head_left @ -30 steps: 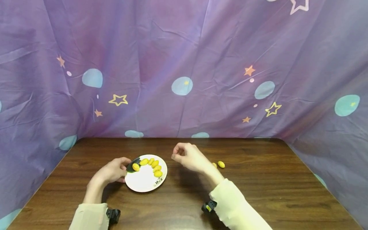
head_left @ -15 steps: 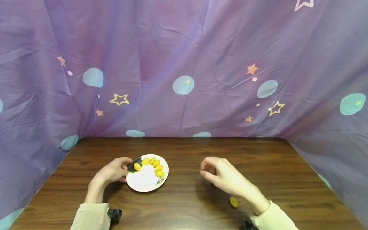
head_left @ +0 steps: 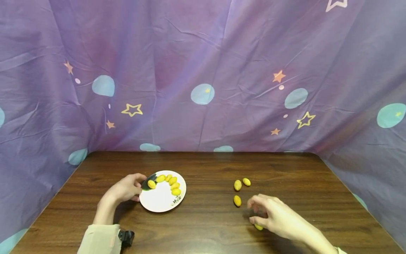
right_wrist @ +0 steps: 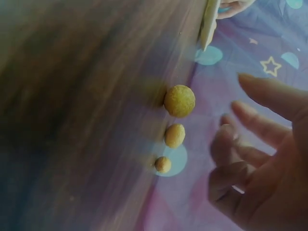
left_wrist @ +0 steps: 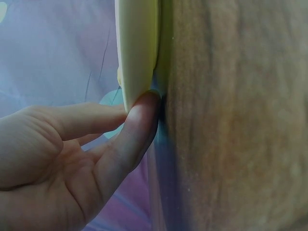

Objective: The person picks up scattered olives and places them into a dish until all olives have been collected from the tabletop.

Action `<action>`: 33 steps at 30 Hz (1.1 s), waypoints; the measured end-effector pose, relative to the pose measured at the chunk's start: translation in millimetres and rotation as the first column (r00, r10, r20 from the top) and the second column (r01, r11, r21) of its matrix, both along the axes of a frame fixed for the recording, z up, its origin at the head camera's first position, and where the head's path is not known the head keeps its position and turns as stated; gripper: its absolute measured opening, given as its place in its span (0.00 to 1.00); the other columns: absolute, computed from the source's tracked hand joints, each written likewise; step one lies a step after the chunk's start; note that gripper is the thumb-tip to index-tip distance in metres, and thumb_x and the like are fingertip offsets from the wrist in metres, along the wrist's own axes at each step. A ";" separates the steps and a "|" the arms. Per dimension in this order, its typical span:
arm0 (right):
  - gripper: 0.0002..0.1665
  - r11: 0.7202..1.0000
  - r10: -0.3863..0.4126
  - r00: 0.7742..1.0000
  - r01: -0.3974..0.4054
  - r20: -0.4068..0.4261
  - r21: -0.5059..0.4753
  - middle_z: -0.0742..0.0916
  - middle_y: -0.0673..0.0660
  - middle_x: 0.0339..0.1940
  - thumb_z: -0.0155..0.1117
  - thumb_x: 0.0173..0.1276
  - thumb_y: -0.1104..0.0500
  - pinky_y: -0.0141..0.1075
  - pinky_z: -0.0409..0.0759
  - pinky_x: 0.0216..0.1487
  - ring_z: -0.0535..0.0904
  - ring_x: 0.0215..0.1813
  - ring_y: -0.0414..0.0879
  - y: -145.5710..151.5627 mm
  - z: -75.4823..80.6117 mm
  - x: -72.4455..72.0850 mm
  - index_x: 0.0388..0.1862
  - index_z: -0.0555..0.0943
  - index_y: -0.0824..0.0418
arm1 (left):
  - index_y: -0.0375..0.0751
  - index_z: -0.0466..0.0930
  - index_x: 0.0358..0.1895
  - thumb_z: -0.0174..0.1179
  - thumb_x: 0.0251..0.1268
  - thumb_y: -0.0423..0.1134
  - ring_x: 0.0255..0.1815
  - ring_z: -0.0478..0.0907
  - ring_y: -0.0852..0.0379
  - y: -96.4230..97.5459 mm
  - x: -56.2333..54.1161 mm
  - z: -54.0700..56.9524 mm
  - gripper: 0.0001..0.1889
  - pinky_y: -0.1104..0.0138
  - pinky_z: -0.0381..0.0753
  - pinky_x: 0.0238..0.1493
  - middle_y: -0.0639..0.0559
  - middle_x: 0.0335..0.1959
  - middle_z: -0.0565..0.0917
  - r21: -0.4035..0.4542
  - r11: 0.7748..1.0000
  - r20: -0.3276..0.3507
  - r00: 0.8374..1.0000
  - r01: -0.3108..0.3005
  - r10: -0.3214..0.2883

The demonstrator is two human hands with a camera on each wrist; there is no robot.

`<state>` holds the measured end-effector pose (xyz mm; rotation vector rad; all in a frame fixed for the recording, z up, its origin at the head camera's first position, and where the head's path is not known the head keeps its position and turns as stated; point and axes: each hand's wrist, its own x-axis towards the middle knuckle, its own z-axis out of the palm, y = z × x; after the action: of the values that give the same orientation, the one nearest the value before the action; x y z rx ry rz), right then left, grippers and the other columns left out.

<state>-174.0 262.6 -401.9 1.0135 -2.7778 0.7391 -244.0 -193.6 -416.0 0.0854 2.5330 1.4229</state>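
My left hand [head_left: 125, 188] pinches the left rim of a white plate [head_left: 157, 201]; in the left wrist view its thumb and finger meet at the plate's edge [left_wrist: 137, 48]. Several small yellow lemon-shaped fruits [head_left: 175, 186] lie on the plate in a curved row, one on a dark green patch [head_left: 149, 181] at the left. My right hand [head_left: 277, 217] hovers with fingers apart over another yellow fruit [head_left: 258, 227], partly hidden beneath it. Three more yellow fruits lie nearby, the closest fruit [head_left: 237, 201] left of the fingertips. Between the right fingers nothing is held.
A brown wooden table [head_left: 203, 233] bears everything. Behind it hangs a purple cloth [head_left: 171, 70] with stars and blue spots. A black wrist camera [head_left: 127, 238] sits by the left sleeve.
My right hand has moved right and toward me from beside the plate, uncovering loose fruits and now partly covering the nearest one. Its fingers have spread. The left hand stays on the plate.
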 end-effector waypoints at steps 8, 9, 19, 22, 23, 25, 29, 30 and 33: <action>0.23 0.992 -0.066 0.997 0.061 0.038 0.114 0.73 0.44 0.34 0.75 0.55 0.52 0.35 0.74 0.33 0.71 0.35 0.38 4.5 -5.9 2.9 0.46 0.75 0.50 | 0.20 0.65 0.62 0.50 0.53 0.18 0.32 0.74 0.50 -3.5 1.9 2.7 0.28 0.62 0.84 0.32 0.37 0.36 0.72 -0.028 1.000 0.009 1.000 -0.001 0.001; 0.22 0.992 -0.065 0.997 0.059 0.050 0.115 0.73 0.44 0.34 0.75 0.54 0.52 0.34 0.74 0.33 0.71 0.35 0.38 4.3 -6.4 1.8 0.44 0.75 0.49 | 0.21 0.66 0.62 0.50 0.53 0.18 0.32 0.74 0.50 -4.3 2.4 3.5 0.28 0.63 0.84 0.32 0.38 0.36 0.72 -0.031 1.000 0.010 1.000 -0.005 0.005; 0.17 0.999 0.020 0.973 -0.027 0.228 0.028 0.76 0.40 0.26 0.74 0.57 0.52 0.29 0.72 0.26 0.71 0.28 0.33 8.2 -10.8 -8.2 0.38 0.75 0.49 | 0.20 0.65 0.62 0.50 0.52 0.19 0.32 0.75 0.51 -5.0 3.2 6.1 0.29 0.63 0.84 0.32 0.37 0.37 0.73 -0.036 0.999 0.001 1.000 0.010 -0.010; 0.16 0.999 0.018 0.963 -0.030 0.270 0.042 0.77 0.39 0.25 0.74 0.57 0.54 0.29 0.72 0.26 0.71 0.28 0.32 10.7 -10.4 -9.4 0.37 0.75 0.50 | 0.20 0.65 0.62 0.50 0.51 0.19 0.32 0.75 0.50 -2.2 2.2 5.2 0.28 0.62 0.84 0.32 0.37 0.36 0.73 -0.032 0.999 -0.004 1.000 0.015 -0.015; 0.16 0.998 0.016 0.962 -0.031 0.273 0.052 0.77 0.39 0.25 0.74 0.56 0.54 0.29 0.72 0.27 0.71 0.28 0.33 11.5 -10.1 -9.7 0.37 0.75 0.50 | 0.20 0.65 0.62 0.50 0.51 0.19 0.32 0.75 0.50 -1.2 1.8 4.7 0.29 0.62 0.84 0.32 0.37 0.36 0.73 -0.030 0.999 -0.003 1.000 0.013 -0.014; 0.15 0.996 0.009 0.962 -0.031 0.274 0.078 0.77 0.38 0.25 0.74 0.56 0.55 0.30 0.71 0.27 0.71 0.28 0.33 13.0 -9.0 -10.3 0.36 0.75 0.49 | 0.20 0.65 0.62 0.50 0.51 0.18 0.31 0.75 0.50 0.5 1.1 3.5 0.29 0.62 0.84 0.32 0.37 0.35 0.73 -0.018 1.000 -0.002 1.000 0.015 -0.016; 0.15 0.991 0.003 0.974 -0.034 0.226 0.132 0.76 0.37 0.24 0.74 0.54 0.56 0.31 0.71 0.30 0.72 0.30 0.33 13.8 -8.2 -11.7 0.35 0.76 0.48 | 0.19 0.65 0.62 0.49 0.51 0.17 0.31 0.74 0.51 1.4 1.1 1.5 0.29 0.62 0.84 0.31 0.38 0.34 0.73 -0.009 1.000 -0.001 1.000 0.014 -0.014; 0.14 0.990 0.002 0.974 -0.033 0.224 0.136 0.76 0.37 0.24 0.74 0.54 0.56 0.31 0.71 0.30 0.72 0.29 0.33 13.5 -8.3 -12.1 0.34 0.76 0.48 | 0.19 0.65 0.61 0.49 0.50 0.17 0.30 0.74 0.51 1.4 1.0 1.4 0.29 0.62 0.84 0.31 0.38 0.34 0.73 -0.009 1.000 -0.002 1.000 0.014 -0.014; 0.13 0.994 -0.006 0.961 -0.025 0.278 0.109 0.77 0.40 0.24 0.73 0.55 0.59 0.30 0.75 0.25 0.74 0.23 0.32 12.5 -8.5 -12.0 0.35 0.77 0.51 | 0.19 0.65 0.61 0.49 0.50 0.17 0.30 0.75 0.51 0.9 0.7 1.6 0.28 0.63 0.84 0.31 0.38 0.34 0.73 -0.012 1.000 -0.007 1.000 0.015 -0.015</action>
<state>-186.1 275.1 -410.5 1.0132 -3.0875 0.7913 -243.2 -192.7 -414.5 0.1075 2.5406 1.4042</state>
